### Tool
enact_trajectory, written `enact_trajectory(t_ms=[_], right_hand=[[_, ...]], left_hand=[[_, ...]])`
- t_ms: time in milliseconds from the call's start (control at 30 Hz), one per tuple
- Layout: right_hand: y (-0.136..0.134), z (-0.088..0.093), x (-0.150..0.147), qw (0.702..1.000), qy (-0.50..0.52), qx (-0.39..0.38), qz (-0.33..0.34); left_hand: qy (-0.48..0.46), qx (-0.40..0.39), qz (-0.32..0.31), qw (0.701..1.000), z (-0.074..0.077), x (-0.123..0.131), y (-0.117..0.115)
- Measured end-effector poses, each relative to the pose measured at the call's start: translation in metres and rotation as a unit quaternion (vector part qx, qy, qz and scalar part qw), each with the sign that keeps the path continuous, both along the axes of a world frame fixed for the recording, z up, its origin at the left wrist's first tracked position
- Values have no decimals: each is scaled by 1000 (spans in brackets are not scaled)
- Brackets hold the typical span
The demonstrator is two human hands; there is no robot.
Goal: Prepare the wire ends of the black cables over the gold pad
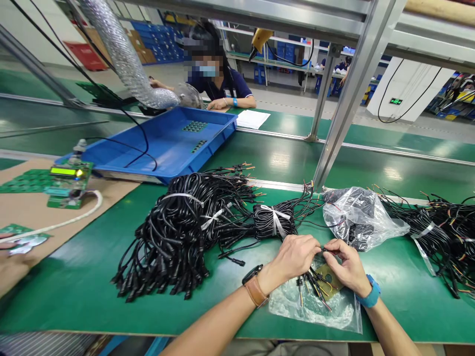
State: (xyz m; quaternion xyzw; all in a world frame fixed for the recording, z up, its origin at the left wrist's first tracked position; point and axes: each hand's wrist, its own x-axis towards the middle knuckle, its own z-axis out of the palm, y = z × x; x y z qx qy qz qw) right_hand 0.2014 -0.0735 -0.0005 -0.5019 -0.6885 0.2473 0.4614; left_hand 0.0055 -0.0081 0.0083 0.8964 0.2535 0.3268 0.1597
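My left hand (293, 257), with a watch on its wrist, is closed, its fingertips pinching a thin black cable (322, 249). Facing it, my right hand (347, 267), blue band at the wrist, pinches the same cable at its wire end. Beneath my hands, short black cables with coloured wire ends (315, 284) lie over a brownish plate (329, 281) and a clear plastic bag (315, 316). Just beyond is a tied cable bundle (273, 221). To its left spreads a large pile of black cables with connectors (174, 232).
A bag of black parts (356, 217) and more cable bundles (438, 227) lie right. Behind stand a blue tray (163, 143) and a metal post (345, 89). At left are a circuit board with lit display (70, 183) and another person's hand (13, 264). A masked co-worker (218, 84) sits opposite.
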Motion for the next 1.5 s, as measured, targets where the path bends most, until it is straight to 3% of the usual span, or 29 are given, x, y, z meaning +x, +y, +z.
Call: enact_trajectory(t_ms=[333,567,900,1300,1500], right_hand=[[-2,-1,-6,999,23,16,23],[-2,-8,-7,999,14,-5,29],[0,1,-6,1000,-11,14,11],[-3,-2,-10,999,0,4,33],[-1,-3,-10,1000,-5,7,26]], left_hand=[[-78,-36,-11,996,-15,5,-2],[-60,-31,1,998,-20,6,-4],[66,6,-19,998,2,-4,1],[20,-14,-15,1000,-14,2,-2],[25,-15,-14,999,-12,2,-2]])
